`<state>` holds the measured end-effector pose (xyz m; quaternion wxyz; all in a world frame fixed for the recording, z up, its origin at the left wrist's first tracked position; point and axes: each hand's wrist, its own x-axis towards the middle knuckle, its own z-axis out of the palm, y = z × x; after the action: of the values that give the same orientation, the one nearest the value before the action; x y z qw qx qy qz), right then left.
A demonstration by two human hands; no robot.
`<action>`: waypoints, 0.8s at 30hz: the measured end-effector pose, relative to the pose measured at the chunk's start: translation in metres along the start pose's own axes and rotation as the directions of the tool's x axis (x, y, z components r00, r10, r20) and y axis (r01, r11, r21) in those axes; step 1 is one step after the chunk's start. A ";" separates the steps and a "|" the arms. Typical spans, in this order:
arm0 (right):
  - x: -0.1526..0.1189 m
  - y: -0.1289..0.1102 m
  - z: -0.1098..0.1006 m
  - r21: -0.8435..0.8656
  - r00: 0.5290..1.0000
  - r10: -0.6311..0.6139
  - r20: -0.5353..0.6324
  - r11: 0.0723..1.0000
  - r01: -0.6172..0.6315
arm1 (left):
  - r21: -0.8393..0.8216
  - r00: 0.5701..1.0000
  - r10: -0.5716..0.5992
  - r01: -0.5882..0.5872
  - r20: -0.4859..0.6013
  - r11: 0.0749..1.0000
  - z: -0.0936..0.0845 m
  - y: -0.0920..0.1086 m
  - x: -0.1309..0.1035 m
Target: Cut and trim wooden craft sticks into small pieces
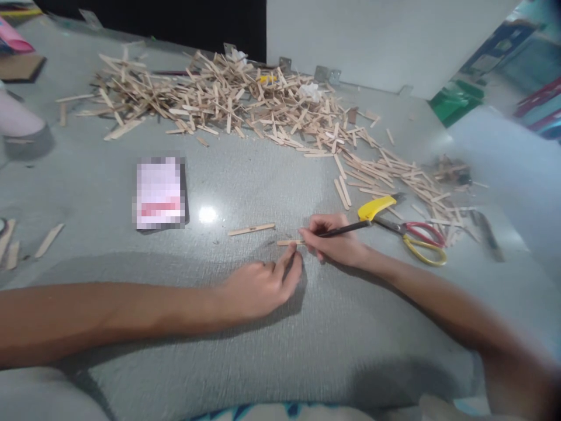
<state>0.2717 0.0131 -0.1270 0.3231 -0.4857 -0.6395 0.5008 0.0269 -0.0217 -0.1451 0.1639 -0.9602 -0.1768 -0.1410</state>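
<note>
My right hand (335,240) is closed around a dark pencil (346,228), its tip pointing left over a small wooden craft stick (286,242) on the table. With its index fingertip, my left hand (258,286) presses that stick down, the other fingers curled in. Just beyond lies a second craft stick (251,229) with a dark mark in its middle. The pencil's tip is hidden by the right fingers. To the right of my right hand are scissors (423,241) with red and yellow handles and a yellow-handled cutter (377,207).
A large heap of loose craft sticks (219,96) spreads along the back and down the right side. A blurred-out pinkish box (158,193) stands at left centre. Several stick pieces (49,240) lie at far left, and a green container (456,100) is at back right.
</note>
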 end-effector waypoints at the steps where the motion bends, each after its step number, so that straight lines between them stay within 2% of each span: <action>1: 0.000 0.000 0.000 0.000 1.000 -0.003 -0.001 1.000 0.003 | 0.001 1.000 -0.002 0.002 -0.003 1.000 0.000 0.000 0.000; 19: 0.000 0.000 0.000 -0.004 1.000 -0.002 0.006 1.000 0.002 | -0.042 1.000 0.006 -0.006 -0.001 0.999 0.003 0.000 -0.001; 24: 0.001 -0.001 -0.001 0.007 1.000 -0.020 0.020 1.000 0.020 | -0.007 1.000 0.007 -0.007 -0.004 1.000 0.001 0.000 0.000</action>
<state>0.2721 0.0139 -0.1258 0.3233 -0.4732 -0.6458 0.5044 0.0275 -0.0212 -0.1462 0.1615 -0.9611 -0.1726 -0.1430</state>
